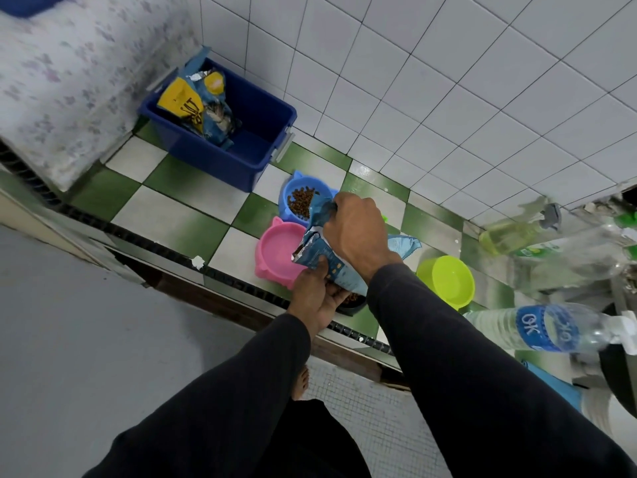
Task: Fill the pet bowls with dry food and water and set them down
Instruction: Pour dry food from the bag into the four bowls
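Observation:
A blue bag of dry food (322, 260) is held tilted over the bowls, its open mouth pointing left above the pink bowl (279, 251). My right hand (358, 229) grips the bag's top. My left hand (315, 298) holds its lower end. The pink bowl looks empty. Behind it, the blue bowl (298, 196) holds brown kibble. A dark bowl (353, 301) with kibble shows partly under the bag. A lime green bowl (446, 281) stands empty to the right.
A blue plastic bin (248, 146) with another food bag (200, 105) stands at the back left by the tiled wall. Water bottles (541, 326) and a spray bottle (513, 229) lie at the right. A door track (241, 284) crosses the floor before the bowls.

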The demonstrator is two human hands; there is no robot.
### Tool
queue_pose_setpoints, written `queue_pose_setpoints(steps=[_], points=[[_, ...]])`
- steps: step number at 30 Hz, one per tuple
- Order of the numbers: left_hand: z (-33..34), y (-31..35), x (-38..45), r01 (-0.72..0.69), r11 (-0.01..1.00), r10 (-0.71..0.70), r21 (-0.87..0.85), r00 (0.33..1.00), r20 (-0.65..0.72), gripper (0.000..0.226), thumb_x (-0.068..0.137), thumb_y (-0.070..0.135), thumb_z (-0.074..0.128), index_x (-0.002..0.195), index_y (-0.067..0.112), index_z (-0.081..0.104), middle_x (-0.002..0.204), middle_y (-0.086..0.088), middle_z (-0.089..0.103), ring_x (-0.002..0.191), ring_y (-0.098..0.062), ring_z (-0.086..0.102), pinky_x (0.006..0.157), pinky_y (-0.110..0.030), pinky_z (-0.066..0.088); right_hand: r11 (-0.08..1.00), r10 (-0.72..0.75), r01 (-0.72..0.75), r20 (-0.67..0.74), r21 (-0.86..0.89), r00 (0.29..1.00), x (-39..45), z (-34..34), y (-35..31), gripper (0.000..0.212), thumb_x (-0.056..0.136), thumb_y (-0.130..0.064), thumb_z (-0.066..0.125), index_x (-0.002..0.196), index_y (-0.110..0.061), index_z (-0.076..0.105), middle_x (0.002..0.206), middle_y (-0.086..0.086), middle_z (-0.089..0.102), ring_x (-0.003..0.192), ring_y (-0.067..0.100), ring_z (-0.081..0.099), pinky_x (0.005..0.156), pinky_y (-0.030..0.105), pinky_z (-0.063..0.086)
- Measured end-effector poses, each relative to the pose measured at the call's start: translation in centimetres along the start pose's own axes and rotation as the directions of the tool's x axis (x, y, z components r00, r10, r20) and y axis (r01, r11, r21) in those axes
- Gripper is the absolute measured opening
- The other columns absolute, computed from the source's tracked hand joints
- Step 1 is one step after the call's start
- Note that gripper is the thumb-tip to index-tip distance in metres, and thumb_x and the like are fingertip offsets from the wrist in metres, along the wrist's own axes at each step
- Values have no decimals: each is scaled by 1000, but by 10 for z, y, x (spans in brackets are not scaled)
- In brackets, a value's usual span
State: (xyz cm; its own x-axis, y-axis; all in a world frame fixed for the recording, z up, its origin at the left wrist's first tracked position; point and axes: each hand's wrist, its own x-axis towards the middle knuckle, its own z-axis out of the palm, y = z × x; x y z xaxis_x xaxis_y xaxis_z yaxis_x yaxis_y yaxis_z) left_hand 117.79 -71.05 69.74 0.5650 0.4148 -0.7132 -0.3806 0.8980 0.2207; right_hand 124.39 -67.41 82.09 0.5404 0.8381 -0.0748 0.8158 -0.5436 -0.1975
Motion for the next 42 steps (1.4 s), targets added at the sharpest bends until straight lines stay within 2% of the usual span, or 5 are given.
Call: queue_pose_setpoints(steps=[6, 11, 14, 32, 42], points=[[3, -2, -1, 14, 1000, -14, -3, 1000, -15, 33, 108, 30, 50, 135, 14, 56, 115, -11, 73, 103, -27, 70, 77, -43, 58, 1000, -1, 2, 14, -31, 1000, 1, -1, -2, 27, 92, -23, 61, 111, -4, 65, 98, 19, 67, 77, 33, 61, 62, 34, 44], [1, -5, 1, 24, 1000, -24, -16, 1000, 6, 28, 107, 31, 51, 129, 15, 58, 121, -14, 71, 108, -30, 68, 94, -51, 55, 996, -26, 29, 33, -81, 999, 2, -3, -1, 28, 94, -23, 58, 116, -6, 63, 104, 19, 64, 76, 30, 53, 65, 34, 41], [0, -5, 3, 33, 999, -33, -26, 999, -4, 25, 107, 30, 51, 124, 14, 59, 118, -15, 71, 107, -31, 69, 101, -55, 52, 995, -37, 41, 43, -90, 998, 3, -2, -2, 28, 95, -25, 58, 117, -8, 63, 106, 18, 65, 85, 35, 63, 67, 36, 45], [-5, -6, 5, 40, 997, -38, -59, 999, 22, 18, 107, 27, 52, 116, 14, 60, 119, -15, 71, 111, -33, 67, 103, -56, 49, 995, -51, 56, 64, -87, 997, 12, 5, 5, 25, 98, -25, 56, 115, -8, 63, 103, 15, 64, 78, 28, 58, 68, 35, 50], [-7, -4, 6, 39, 999, -39, -23, 999, 18, 21, 106, 28, 53, 122, 16, 61, 106, -12, 76, 104, -31, 69, 90, -52, 54, 998, -34, 38, 73, -54, 997, 13, 5, 4, 28, 96, -24, 57, 116, -7, 64, 103, 18, 66, 78, 31, 60, 68, 36, 52]])
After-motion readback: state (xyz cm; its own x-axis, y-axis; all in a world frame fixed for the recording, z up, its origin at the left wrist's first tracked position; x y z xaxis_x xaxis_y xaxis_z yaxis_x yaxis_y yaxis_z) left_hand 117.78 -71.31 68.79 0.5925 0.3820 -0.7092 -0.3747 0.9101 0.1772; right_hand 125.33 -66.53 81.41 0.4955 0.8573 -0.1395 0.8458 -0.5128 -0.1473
